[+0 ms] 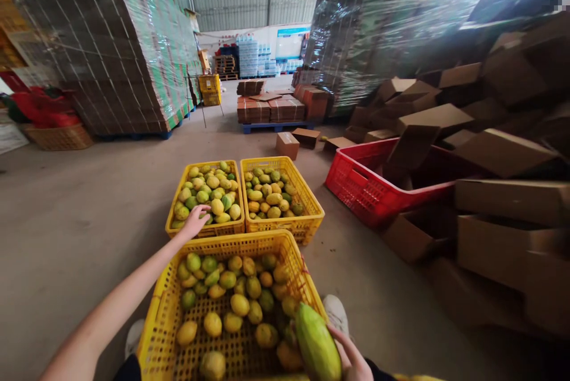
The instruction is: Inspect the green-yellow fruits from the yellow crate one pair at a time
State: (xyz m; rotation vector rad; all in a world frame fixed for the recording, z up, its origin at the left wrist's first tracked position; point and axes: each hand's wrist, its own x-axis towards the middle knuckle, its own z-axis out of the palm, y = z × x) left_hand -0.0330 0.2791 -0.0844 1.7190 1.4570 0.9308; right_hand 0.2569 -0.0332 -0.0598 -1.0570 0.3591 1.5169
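Observation:
My right hand (353,358) grips a long, ridged green papaya (317,342) over the right side of the near yellow crate (154,316). That crate holds loose yellow-green fruit (240,305), with bare slatted bottom showing at its left and front. My left hand (196,222) stretches over the front of the far-left yellow crate (171,224), which is heaped with similar fruit. Its fingers are extended and hold nothing, beside a round yellow fruit (217,207); whether they touch it I cannot tell. Another yellow crate (307,222) with fruit stands to the right of that one.
On the right, a red crate (356,188) stands against a heap of open cardboard boxes (499,244). Wrapped pallet stacks (151,60) rise on both sides. Ahead, flattened cartons (285,109) lie on a blue pallet (267,128). My shoes (336,313) flank the near crate.

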